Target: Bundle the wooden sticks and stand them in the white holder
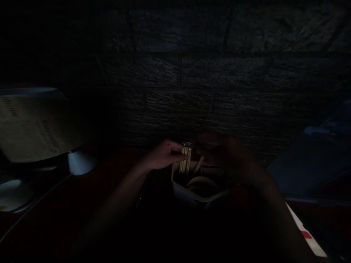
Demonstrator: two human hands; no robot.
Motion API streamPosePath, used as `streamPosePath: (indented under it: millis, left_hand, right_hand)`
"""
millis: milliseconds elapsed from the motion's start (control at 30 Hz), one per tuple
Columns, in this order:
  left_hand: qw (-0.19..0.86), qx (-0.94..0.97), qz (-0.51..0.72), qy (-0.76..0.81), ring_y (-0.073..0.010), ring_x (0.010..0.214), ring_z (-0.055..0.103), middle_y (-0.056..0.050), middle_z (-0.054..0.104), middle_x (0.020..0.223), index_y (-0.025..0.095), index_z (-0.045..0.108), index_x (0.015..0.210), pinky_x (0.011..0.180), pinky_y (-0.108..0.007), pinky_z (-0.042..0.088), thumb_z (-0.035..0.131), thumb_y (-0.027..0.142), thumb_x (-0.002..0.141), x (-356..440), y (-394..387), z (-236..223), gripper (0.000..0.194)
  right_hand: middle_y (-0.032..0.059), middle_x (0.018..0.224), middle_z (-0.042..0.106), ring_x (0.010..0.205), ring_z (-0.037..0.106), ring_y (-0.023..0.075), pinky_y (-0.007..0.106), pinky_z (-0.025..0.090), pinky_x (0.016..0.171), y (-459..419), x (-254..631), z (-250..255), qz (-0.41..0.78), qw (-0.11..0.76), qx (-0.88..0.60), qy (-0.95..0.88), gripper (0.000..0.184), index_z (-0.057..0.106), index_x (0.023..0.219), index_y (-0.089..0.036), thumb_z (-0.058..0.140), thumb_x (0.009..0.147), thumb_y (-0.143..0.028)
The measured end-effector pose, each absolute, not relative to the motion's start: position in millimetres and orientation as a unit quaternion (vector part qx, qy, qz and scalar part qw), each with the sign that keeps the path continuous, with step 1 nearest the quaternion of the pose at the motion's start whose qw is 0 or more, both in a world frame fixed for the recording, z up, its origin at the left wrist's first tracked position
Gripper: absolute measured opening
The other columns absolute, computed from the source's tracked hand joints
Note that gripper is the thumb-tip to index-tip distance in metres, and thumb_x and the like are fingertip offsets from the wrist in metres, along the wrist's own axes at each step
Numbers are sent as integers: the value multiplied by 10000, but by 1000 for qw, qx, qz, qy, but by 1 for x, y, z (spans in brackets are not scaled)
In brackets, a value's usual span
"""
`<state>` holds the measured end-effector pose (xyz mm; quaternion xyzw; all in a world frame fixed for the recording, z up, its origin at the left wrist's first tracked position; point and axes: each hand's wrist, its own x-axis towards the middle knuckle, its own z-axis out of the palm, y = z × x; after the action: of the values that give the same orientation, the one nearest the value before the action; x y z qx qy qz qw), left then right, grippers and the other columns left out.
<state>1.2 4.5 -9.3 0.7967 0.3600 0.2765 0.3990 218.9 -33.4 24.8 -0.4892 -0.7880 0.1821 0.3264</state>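
Printed paper (35, 128): dark slanted words, too dim and blurred to read for certain; no brand can be made out.
White cone (79, 163): near the paper, a thin cord (35, 202) beside it; an elbow catching the cord could drag things.
Left hand (161, 156): closed on the sticks, thumb in front; a small red mark shows on the skin.
Sticks (185, 160): a pale, upright bundle in the left hand, lower ends over or in the bin; a loosening thumb could let some drop or fan out.
Shiny top (187, 144): at the upper ends of the sticks; wrap or tips, I cannot tell; no lettering seen.
Bin (182, 193): below the hands, its rim near the sticks; a low wrist could knock it and tip it.
Loose stick (199, 164): leaning in the bin; the bundle could snag on it.
Ring (201, 179): inside the bin; it could block stick ends.
Right hand (229, 149): dark and blurred, beside the bundle; grip cannot be told. Poor light could cause a missed grasp.
White strip (305, 232): red patch, no readable writing.
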Motion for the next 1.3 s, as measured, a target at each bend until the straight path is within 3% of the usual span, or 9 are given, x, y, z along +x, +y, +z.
streamPosePath:
  millis: [100,233,400,600,833,933,1067,1200,1300]
  left_hand:
    - [396,795,282,364,-117,607,554,-8,674,708,127,710,771,583,-226,401,637,335,792,2,4,-9,222]
    - [407,787,282,368,-99,571,516,13,630,655,128,681,722,555,-215,372,648,320,777,2,3,-9,202]
    - [405,789,282,366,-103,574,504,12,613,649,124,679,726,556,-220,357,639,313,786,1,3,-8,202]
    - [413,787,277,366,-110,604,512,0,616,678,108,653,713,575,-221,364,636,308,784,3,4,-8,213]
    - [409,791,274,363,-96,574,485,24,575,635,121,633,692,549,-214,340,639,325,792,2,4,-9,228]
    - [403,792,276,367,-77,532,431,47,506,585,127,578,634,515,-205,298,645,309,787,1,6,-9,247]
    - [411,789,281,360,-83,562,451,37,528,622,123,611,686,543,-208,328,641,293,789,2,9,-11,201]
    - [423,788,274,354,-99,605,492,20,574,677,113,668,810,579,-222,358,639,320,795,2,10,-12,209]
    - [409,793,283,352,-93,574,467,35,530,626,119,627,715,549,-217,334,650,329,785,3,9,-13,223]
  right_hand:
    - [88,980,751,784,717,244,299,526,617,-34,229,32,105,303,-551,-770,259,696,1039,-196,676,786,-246]
    - [76,940,756,811,713,232,298,526,665,-32,229,30,151,243,-527,-800,206,713,1000,-190,639,828,-275]
    - [52,1003,745,851,706,191,273,533,730,-29,228,22,196,280,-463,-818,189,692,1007,-196,623,831,-195]
    - [57,1246,660,966,686,199,291,517,805,-28,216,19,162,291,-455,-826,93,707,883,-194,623,845,-206]
    - [72,1051,739,947,697,218,321,521,806,-26,204,15,137,315,-471,-813,113,687,924,-185,617,837,-170]
    - [80,1140,709,1042,667,233,331,509,859,-25,207,16,122,326,-473,-809,83,692,843,-182,613,837,-159]
    - [74,1234,668,1003,682,210,318,509,870,-27,205,19,130,315,-472,-814,162,685,962,-189,621,825,-131]
    - [61,1075,736,944,702,210,323,522,840,-28,206,17,133,332,-466,-809,358,616,1180,-205,616,828,-137]
    - [40,989,757,926,707,211,318,530,810,-28,209,15,133,344,-453,-812,442,558,1272,-224,608,838,-158]
